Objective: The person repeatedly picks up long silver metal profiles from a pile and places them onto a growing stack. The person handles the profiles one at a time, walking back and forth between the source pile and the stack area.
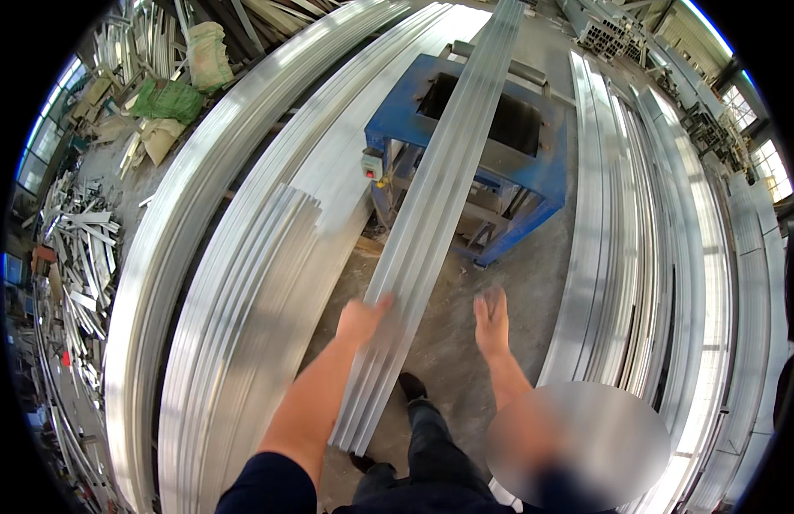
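A long ribbed aluminium profile (431, 206) runs from near my legs up across a blue metal machine table (534, 184). At its left edge is my left hand (362, 319), with the thumb over the top and the other fingers hidden beneath, closed on it. To the right of the profile, apart from it, my right hand (492, 320) is held up in the air. Its fingers are stretched out and nothing is in it. The near end of the profile lies between my left forearm and my legs.
Stacks of long aluminium profiles lie on the left (234, 283) and on the right (598, 257). A switch box (372, 166) with a red button sits on the table's left side. Metal offcuts (92, 257) and a green sack (167, 101) are at the far left.
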Motion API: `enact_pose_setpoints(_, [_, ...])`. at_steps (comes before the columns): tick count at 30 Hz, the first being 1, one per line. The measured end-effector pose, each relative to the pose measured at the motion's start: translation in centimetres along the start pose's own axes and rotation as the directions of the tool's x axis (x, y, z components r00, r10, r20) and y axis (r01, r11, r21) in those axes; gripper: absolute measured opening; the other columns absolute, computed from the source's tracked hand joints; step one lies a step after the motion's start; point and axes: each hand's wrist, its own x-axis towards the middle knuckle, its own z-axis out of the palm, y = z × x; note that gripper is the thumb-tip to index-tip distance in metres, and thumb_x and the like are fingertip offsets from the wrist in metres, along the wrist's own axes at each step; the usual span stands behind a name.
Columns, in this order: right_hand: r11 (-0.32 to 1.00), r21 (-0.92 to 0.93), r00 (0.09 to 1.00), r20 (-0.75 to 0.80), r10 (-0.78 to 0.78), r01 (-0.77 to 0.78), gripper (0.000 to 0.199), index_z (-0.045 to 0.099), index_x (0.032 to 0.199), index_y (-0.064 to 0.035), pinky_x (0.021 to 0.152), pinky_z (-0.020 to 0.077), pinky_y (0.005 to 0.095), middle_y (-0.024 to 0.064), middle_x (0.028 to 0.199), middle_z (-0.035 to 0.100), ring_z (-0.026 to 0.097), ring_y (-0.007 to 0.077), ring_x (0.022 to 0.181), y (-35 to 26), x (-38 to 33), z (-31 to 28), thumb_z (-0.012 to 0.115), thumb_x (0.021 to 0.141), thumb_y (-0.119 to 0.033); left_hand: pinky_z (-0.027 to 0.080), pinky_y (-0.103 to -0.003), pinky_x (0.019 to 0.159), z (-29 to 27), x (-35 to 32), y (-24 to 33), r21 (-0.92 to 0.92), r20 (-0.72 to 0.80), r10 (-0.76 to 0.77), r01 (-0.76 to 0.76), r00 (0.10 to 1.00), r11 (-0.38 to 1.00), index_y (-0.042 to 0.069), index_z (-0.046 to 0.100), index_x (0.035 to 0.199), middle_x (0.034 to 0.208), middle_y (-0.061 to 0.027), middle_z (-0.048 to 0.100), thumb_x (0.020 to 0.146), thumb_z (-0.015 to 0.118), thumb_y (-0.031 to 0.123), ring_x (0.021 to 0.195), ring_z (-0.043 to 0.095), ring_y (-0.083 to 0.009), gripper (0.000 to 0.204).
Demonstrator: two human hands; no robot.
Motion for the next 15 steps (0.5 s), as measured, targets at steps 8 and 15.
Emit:
enact_pose_setpoints(8, [0.607, 0.483, 0.752, 0.188, 0.631, -0.631, 0.072, 0.044, 0.145, -0.0045, 0.089, 0.0502, 0.0381, 0.0095, 0.124, 0.058, 0.060, 0.0225, 0.104, 0.6, 0.8, 8.8, 0.036, 0.102, -0.061, 0.055, -0.046, 0.075, -0.8, -25.7, -34.3, 0.208, 0.034, -0.266, 0.254, 0.963, 0.945, -0.004, 0.071, 0.089, 0.085, -0.0248, 0.071, 0.070, 0.079, 0.062, 0.085, 0.071, -0.0363, 0.069])
enact_pose_setpoints(15, [0.400, 0.561, 0.675, 0.695, 0.247, -0.724, 0.030, 0.066, 0.118, -0.0092, 0.093, 0.0538, 0.0343, 0.0089, 0.111, 0.067, 0.064, 0.0210, 0.108, -0.6, -19.4, 18.1, 0.059, 0.099, -0.032, 0.056, -0.039, 0.067, -2.9, -51.0, -48.5, 0.164, 0.031, -0.426, 0.416, 0.904, 0.894, -0.005, 0.073, 0.091, 0.081, -0.0194, 0.073, 0.072, 0.084, 0.043, 0.073, 0.073, -0.0295, 0.053])
